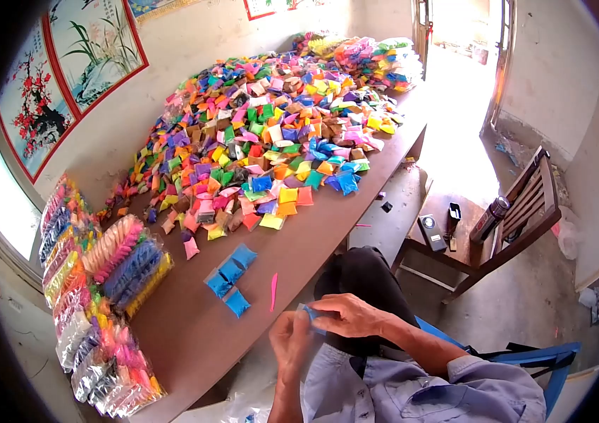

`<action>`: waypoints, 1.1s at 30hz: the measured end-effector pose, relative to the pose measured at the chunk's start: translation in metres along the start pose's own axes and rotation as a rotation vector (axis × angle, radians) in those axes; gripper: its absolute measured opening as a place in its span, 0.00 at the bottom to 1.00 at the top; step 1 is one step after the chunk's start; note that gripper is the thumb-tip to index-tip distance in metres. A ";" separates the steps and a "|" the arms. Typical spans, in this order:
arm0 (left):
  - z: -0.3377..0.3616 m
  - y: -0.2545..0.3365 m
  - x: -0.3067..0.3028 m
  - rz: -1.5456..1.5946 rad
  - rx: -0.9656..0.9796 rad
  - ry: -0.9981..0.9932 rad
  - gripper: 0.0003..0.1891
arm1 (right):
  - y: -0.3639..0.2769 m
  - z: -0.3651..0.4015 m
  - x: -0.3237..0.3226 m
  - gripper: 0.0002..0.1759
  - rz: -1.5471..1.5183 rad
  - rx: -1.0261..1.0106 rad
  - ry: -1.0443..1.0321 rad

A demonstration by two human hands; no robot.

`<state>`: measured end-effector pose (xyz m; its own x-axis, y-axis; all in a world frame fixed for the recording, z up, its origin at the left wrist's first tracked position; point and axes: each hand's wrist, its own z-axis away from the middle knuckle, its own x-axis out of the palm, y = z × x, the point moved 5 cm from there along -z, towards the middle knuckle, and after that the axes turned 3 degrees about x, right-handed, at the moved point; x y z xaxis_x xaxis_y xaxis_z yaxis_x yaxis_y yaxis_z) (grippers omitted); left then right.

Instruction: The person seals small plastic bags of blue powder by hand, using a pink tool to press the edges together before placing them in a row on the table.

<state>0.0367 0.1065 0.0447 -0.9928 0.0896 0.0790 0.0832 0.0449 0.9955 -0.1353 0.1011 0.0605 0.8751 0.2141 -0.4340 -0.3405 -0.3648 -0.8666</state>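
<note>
Just off the table's front edge, over my lap, my left hand [290,338] and my right hand [347,315] meet at a small blue packet [319,326]. The fingers of both are closed about it, and they cover most of it. Nearest to them on the table lies a slim pink plastic stick [273,292]. Beyond the stick is a small group of clear packets with blue filling; one blue packet [237,303] sits closest to me.
A big heap of colourful small packets [257,134] covers the far part of the brown table [173,310]. Bundled clear bags [134,264] line its left end. To the right stands a wooden chair [525,211] holding a flask [491,217] and a small dark device [431,231].
</note>
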 end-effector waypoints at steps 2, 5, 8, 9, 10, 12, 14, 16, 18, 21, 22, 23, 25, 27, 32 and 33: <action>0.004 0.005 -0.004 -0.022 0.103 0.084 0.15 | -0.007 0.000 0.002 0.20 -0.005 -0.023 0.014; 0.006 0.003 -0.010 -0.033 0.151 0.097 0.15 | -0.011 0.003 0.006 0.20 -0.173 0.135 0.001; 0.005 0.006 -0.010 -0.020 0.119 0.078 0.12 | -0.010 0.006 0.004 0.17 -0.109 0.177 -0.042; 0.005 0.009 -0.009 -0.014 0.100 0.087 0.11 | -0.007 0.008 0.004 0.17 -0.106 0.178 -0.025; 0.005 0.010 -0.009 -0.028 0.110 0.088 0.09 | -0.006 0.009 0.005 0.17 -0.088 0.071 -0.001; 0.004 0.007 -0.011 -0.029 0.114 0.030 0.08 | -0.009 0.011 0.002 0.16 -0.065 -0.040 0.030; 0.005 0.005 -0.011 -0.031 0.115 -0.020 0.08 | -0.014 0.012 -0.001 0.17 -0.033 -0.095 0.025; 0.005 0.005 -0.012 -0.016 0.151 -0.003 0.07 | -0.011 0.011 0.001 0.18 -0.059 -0.081 0.013; 0.004 0.008 -0.012 0.016 0.180 0.023 0.07 | -0.007 0.009 0.004 0.19 -0.087 -0.067 -0.006; 0.001 0.009 -0.016 -0.007 0.197 0.064 0.08 | 0.002 0.006 0.006 0.21 -0.207 0.002 -0.013; -0.002 0.004 -0.016 0.009 0.166 0.065 0.08 | 0.003 0.005 0.005 0.21 -0.197 0.026 -0.011; -0.005 -0.001 -0.015 0.025 0.132 0.066 0.08 | 0.007 0.004 0.003 0.21 -0.189 0.053 -0.009; -0.011 0.007 0.001 0.004 0.100 0.061 0.10 | 0.021 0.001 -0.001 0.21 -0.192 0.060 0.004; -0.018 0.000 0.006 -0.021 0.058 0.065 0.12 | 0.030 0.000 -0.006 0.20 -0.203 0.073 0.008; -0.050 -0.031 0.020 -0.174 0.024 -0.021 0.10 | 0.062 0.006 -0.019 0.18 -0.284 0.288 -0.016; -0.054 -0.039 0.020 -0.262 0.024 -0.010 0.10 | 0.070 0.011 -0.018 0.18 -0.341 0.328 0.026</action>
<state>0.0087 0.0529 0.0100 -0.9798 0.0817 -0.1823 -0.1748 0.0915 0.9803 -0.1787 0.0813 0.0057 0.9627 0.2476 -0.1089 -0.1196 0.0287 -0.9924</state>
